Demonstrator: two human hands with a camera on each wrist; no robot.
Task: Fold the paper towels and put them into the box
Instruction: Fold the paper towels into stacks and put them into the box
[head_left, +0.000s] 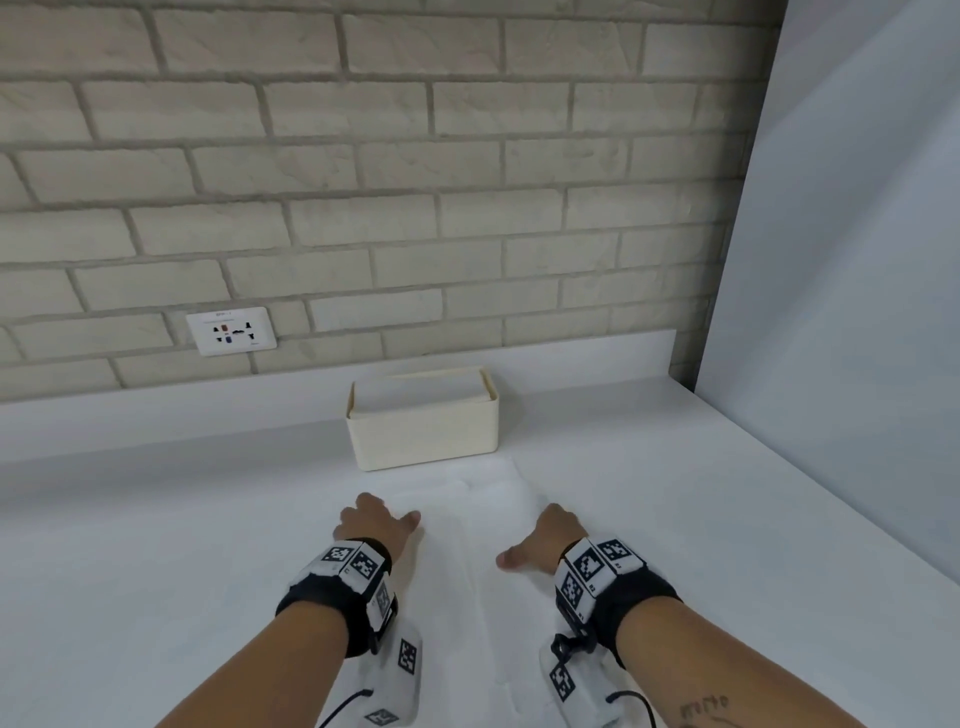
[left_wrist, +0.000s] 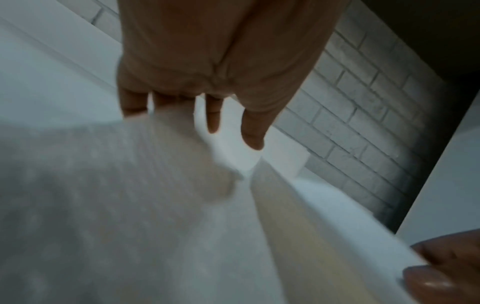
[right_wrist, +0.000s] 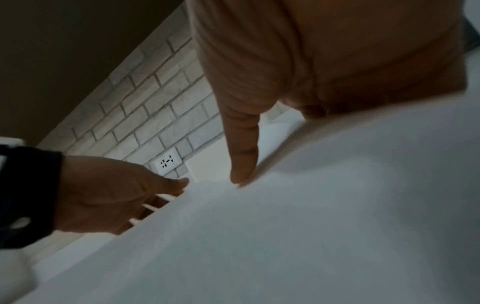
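Note:
A white paper towel (head_left: 467, 525) lies on the counter in front of a cream box (head_left: 423, 439), which holds a stack of folded towels (head_left: 421, 395). My left hand (head_left: 376, 519) is at the towel's left edge. In the right wrist view its fingers (right_wrist: 152, 206) go under that edge with the thumb above, lifting it. My right hand (head_left: 540, 540) is at the right edge, thumb (right_wrist: 244, 162) on top of the towel (right_wrist: 311, 226); its other fingers are hidden behind the sheet. In the left wrist view the raised towel (left_wrist: 103, 185) covers my left fingertips.
The white counter (head_left: 156, 519) runs back to a brick wall with a socket plate (head_left: 231, 330). A tall white panel (head_left: 857, 260) closes off the right side. The box stands close to the wall, just beyond the towel.

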